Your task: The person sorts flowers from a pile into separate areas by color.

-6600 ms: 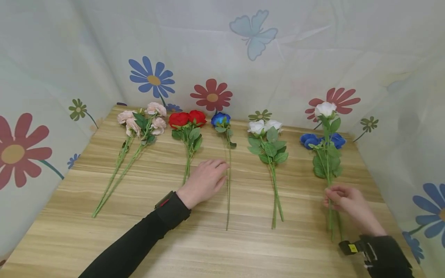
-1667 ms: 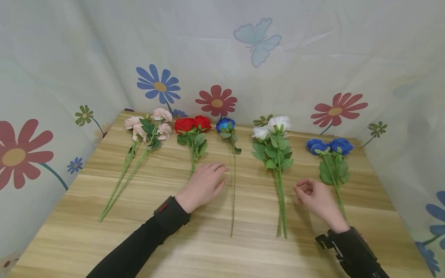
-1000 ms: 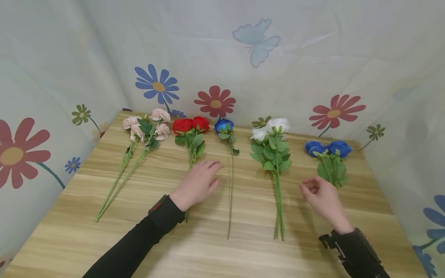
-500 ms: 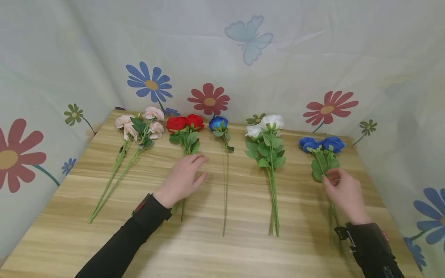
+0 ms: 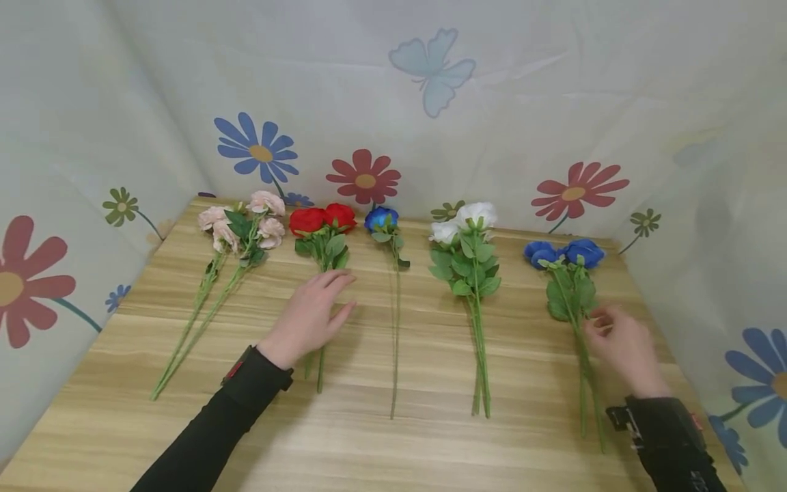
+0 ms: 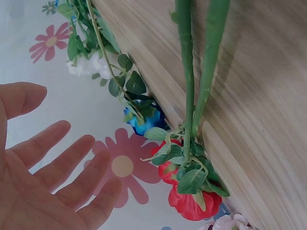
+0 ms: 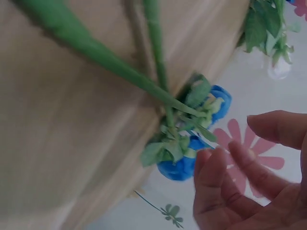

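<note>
My left hand [image 5: 307, 318] hovers over the stems of the red roses [image 5: 322, 219] with its fingers loosely extended; the left wrist view shows its palm free and the fingers spread. At the right, my right hand [image 5: 626, 345] is beside the stems of the dark blue roses [image 5: 583, 253]. In the right wrist view its thumb and bent fingers stand apart, with nothing between them. Whether a fingertip touches a leaf or stem is unclear. A bunch of white roses [image 5: 478, 216] lies between the hands, stems crossing toward the front.
One bright blue rose [image 5: 381, 219] on a thin stem lies right of the red ones. Pale pink flowers [image 5: 267, 203] lie at the far left. All rest on a wooden table [image 5: 443, 451], enclosed by a white curtain [image 5: 522, 123] printed with flowers.
Over six seconds ago my right hand held a white rose above the blue ones; it now lies with the white bunch. That hand has returned right. My left hand has drifted left.
</note>
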Demonstrator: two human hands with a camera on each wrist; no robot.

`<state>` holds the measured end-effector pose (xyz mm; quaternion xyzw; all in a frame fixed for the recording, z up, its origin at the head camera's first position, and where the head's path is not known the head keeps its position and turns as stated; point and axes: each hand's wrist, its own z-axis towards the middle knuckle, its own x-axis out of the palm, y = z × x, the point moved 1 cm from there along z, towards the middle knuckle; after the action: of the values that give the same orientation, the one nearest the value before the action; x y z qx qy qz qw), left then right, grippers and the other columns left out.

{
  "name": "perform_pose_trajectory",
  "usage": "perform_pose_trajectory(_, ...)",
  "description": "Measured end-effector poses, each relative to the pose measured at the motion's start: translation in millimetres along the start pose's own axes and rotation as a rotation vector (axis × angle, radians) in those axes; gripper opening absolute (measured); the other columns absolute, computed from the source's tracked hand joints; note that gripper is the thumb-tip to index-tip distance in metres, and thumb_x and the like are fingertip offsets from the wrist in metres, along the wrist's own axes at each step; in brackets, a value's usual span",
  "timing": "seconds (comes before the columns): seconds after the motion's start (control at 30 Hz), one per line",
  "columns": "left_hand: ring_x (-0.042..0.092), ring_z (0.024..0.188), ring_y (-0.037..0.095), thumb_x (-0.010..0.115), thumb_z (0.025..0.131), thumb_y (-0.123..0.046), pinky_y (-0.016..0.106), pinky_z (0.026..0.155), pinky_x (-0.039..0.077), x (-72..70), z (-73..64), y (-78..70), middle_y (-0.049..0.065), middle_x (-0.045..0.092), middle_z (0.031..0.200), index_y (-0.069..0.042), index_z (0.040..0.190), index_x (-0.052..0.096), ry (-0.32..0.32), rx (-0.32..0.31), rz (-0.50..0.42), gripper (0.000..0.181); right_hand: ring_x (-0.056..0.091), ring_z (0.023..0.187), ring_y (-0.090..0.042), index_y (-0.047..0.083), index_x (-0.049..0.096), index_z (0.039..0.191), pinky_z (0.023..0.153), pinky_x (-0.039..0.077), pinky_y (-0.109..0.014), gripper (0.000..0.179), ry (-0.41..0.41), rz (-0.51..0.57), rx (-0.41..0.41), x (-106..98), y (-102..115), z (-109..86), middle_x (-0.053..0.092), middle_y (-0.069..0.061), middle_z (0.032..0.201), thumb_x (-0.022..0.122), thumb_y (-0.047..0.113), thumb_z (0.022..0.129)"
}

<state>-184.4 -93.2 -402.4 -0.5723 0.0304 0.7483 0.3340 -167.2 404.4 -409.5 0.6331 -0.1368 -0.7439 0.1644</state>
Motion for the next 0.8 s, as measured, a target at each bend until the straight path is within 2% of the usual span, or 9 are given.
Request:
perform_pose_trajectory(0.17, 0.052, 0.116, 0.032, 0.061, 0.092, -0.023, 0.049, 0.095, 0.044, 0.5, -0.6, -0.2, 0.015, 0.056, 0.127, -0.004, 0.128, 0.056, -0.006, 0.006, -0.002, 0.041, 0.063, 0.077, -0.041, -0.010, 0.060, 0.105, 0.065, 0.051, -0.054, 0.028, 0.015, 0.016, -0.075, 9, 1, -1.0, 0.063, -0.032, 0.095, 0.064, 0.008, 0.084)
perform_pose_trajectory(0.23, 0.052, 0.116, 0.032, 0.061, 0.091, -0.023, 0.049, 0.095, 0.044, 0.2, -0.4, -1.2, 0.015, 0.056, 0.127, -0.004, 0.127, 0.056, -0.006, 0.007, -0.003, 0.041, 0.064, 0.076, -0.041, -0.011, 0.059, 0.106, 0.065, 0.051, -0.054, 0.031, 0.031, 0.005, -0.078, 10, 3, -0.6, 0.062, -0.033, 0.096, 0.066, 0.009, 0.083)
perform_pose_trajectory(0.6, 0.051, 0.117, 0.032, 0.061, 0.091, -0.022, 0.050, 0.096, 0.043, 1.7, -1.8, -3.9, 0.015, 0.056, 0.127, -0.005, 0.127, 0.057, -0.010, 0.002, 0.001, 0.041, 0.060, 0.087, -0.045, -0.019, 0.048, 0.118, 0.071, 0.051, -0.055, 0.052, 0.223, -0.028, 0.024, 19, -4, -2.3, 0.059, -0.036, 0.103, 0.065, 0.018, 0.086)
perform_pose_trajectory(0.8, 0.050, 0.118, 0.032, 0.059, 0.093, -0.024, 0.049, 0.098, 0.043, 3.3, -1.7, -5.9, 0.016, 0.056, 0.128, -0.004, 0.128, 0.056, -0.010, 0.010, 0.003, 0.041, 0.058, 0.088, -0.048, -0.020, 0.047, 0.118, 0.071, 0.049, -0.056, 0.053, 0.250, -0.048, 0.042, 21, -6, -1.1, 0.061, -0.036, 0.100, 0.063, 0.020, 0.086)
